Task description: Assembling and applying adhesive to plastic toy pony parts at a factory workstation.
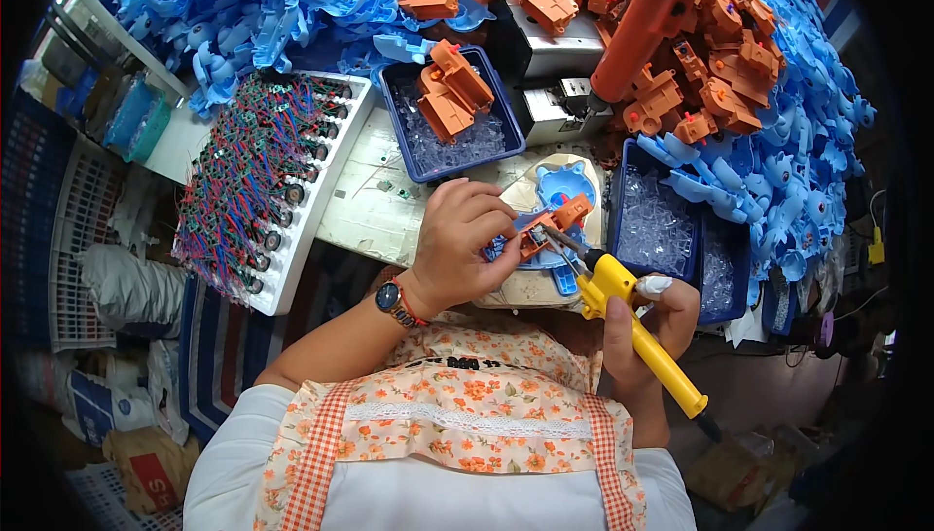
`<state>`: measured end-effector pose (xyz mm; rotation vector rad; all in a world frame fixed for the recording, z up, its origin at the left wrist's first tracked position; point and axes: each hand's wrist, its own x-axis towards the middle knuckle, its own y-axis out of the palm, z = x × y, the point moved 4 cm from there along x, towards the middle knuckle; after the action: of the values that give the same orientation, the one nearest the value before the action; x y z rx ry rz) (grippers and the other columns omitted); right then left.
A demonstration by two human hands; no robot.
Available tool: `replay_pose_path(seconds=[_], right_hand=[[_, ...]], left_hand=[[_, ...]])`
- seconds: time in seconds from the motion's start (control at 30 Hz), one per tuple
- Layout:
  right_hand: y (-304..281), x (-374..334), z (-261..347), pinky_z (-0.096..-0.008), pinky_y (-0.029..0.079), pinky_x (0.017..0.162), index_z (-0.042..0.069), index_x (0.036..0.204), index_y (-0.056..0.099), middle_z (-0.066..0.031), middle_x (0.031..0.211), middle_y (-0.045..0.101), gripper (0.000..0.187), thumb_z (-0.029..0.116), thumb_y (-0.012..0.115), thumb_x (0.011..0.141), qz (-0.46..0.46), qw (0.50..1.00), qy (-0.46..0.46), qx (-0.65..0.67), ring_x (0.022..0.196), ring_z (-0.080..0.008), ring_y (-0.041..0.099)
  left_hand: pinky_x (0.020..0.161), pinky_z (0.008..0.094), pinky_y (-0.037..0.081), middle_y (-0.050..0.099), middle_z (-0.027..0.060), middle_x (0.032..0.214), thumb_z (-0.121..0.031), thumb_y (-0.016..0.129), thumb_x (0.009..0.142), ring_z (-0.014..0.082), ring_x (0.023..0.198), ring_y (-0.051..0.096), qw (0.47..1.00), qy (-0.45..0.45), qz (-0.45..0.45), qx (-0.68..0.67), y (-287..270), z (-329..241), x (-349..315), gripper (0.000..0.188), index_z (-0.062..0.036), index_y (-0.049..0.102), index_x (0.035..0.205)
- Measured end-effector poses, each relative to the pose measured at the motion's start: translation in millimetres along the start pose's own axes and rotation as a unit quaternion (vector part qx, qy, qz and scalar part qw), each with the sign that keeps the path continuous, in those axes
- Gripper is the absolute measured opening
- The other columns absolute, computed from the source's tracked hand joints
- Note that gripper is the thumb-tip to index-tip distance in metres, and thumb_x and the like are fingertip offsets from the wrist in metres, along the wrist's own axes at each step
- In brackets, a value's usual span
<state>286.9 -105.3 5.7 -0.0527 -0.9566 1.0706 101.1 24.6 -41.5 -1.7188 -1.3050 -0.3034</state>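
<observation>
My right hand is wrapped round a yellow soldering gun with a black rear end. A white wrap covers one fingertip of that hand. The gun's metal tip reaches to an orange plastic housing, near a small part whose kind I cannot make out. My left hand grips the housing's near-left side between thumb and fingers. Beneath the housing lies a light blue animal-shaped plastic shell, on a pale round-edged work block. Whether the tip touches the housing is too small to tell.
On the left, a white foam tray holds many wired parts. A blue bin of clear pieces carries orange housings; another bin stands right. Blue shells and orange housings are heaped behind. An orange tool hangs overhead.
</observation>
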Motion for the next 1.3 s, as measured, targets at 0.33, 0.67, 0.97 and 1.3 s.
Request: replay_pose_path(seconds=[0.33,0.67,0.97,1.3], right_hand=[[-1,-6,-6,-0.0252,0.044,0.076,0.002,0.114,0.047,-0.0059,0.103,0.048,0.035,0.008,0.069,0.087,0.0,1.0,0.009,-0.003,0.086,-0.0114,0.049],[-15,-8,-15,-0.0252,0.041,0.076,0.004,0.113,0.047,-0.0044,0.102,0.047,0.034,0.008,0.068,0.087,-0.05,0.996,0.044,0.051,0.083,-0.0107,0.048],[-21,-11,-14,-0.0253,0.044,0.069,0.003,0.108,0.05,-0.0055,0.097,0.051,0.034,0.009,0.073,0.083,-0.069,0.997,0.032,0.034,0.075,-0.0123,0.052],[-23,-16,-18,-0.0247,0.042,0.075,0.004,0.112,0.047,-0.0038,0.102,0.047,0.033,0.006,0.068,0.086,-0.053,0.996,0.039,0.061,0.082,-0.0103,0.048]], left_hand=[[0.095,0.0442,0.045,0.07,0.0064,0.096,-0.01,0.07,0.073,0.0295,0.104,0.064,1.0,0.006,0.024,0.006,-5,-2,0,0.011,-0.0076,0.067,0.083],[0.093,0.0327,0.047,0.067,0.0106,0.108,-0.017,0.063,0.088,0.0169,0.104,0.063,0.872,-0.275,0.146,-0.377,-32,53,-17,0.028,0.0013,0.063,0.109],[0.072,0.0262,0.047,0.072,0.0055,0.092,-0.014,0.071,0.082,0.0145,0.083,0.065,0.953,-0.104,0.226,-0.171,-31,25,10,0.021,-0.0063,0.073,0.102],[0.074,0.0254,0.052,0.071,0.0055,0.093,-0.011,0.066,0.091,0.0114,0.086,0.067,0.892,-0.258,0.251,-0.274,-23,27,4,0.011,-0.0017,0.066,0.097]])
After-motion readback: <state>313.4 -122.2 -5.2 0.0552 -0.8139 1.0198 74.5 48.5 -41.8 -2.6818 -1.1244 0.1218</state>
